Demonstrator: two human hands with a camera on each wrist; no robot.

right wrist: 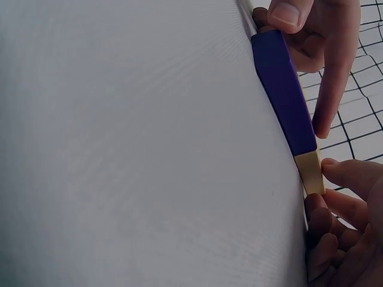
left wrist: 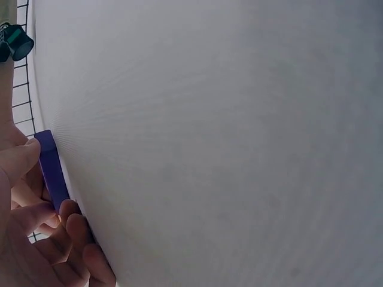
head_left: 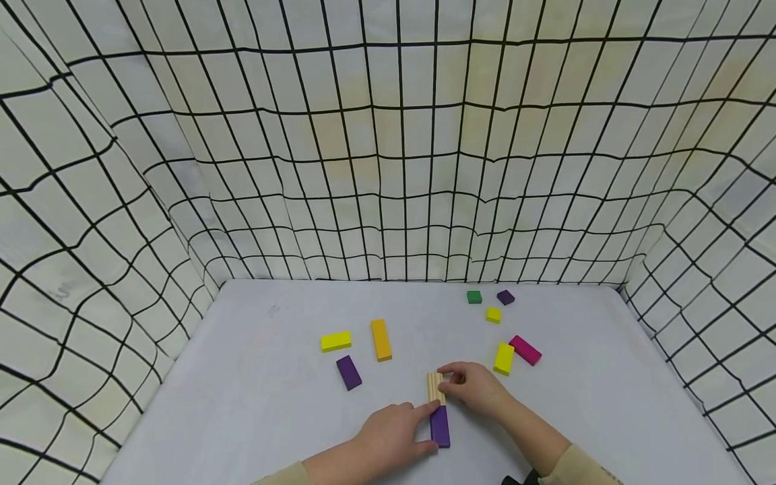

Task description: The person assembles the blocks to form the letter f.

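Near the front middle of the table, a purple block (head_left: 440, 427) lies end to end with a pale wooden piece (head_left: 433, 389) marked by lengthwise lines. My left hand (head_left: 391, 431) spans the purple block, its thumb at the near end and its index finger by the joint with the wood. At the far part of the wooden piece, my right hand (head_left: 479, 389) pinches it between thumb and index finger from the right side. The right wrist view shows the purple block (right wrist: 284, 89) meeting the wooden piece (right wrist: 311, 172) in one line along the white surface.
To the left lie a yellow block (head_left: 336, 341), another purple block (head_left: 348, 372) and an orange block (head_left: 381, 340). On the right, a yellow block (head_left: 504, 359) touches a magenta one (head_left: 525, 350); small green (head_left: 474, 297), yellow (head_left: 494, 314) and dark purple (head_left: 506, 297) pieces sit behind. Black netting (head_left: 400, 158) encloses the table.
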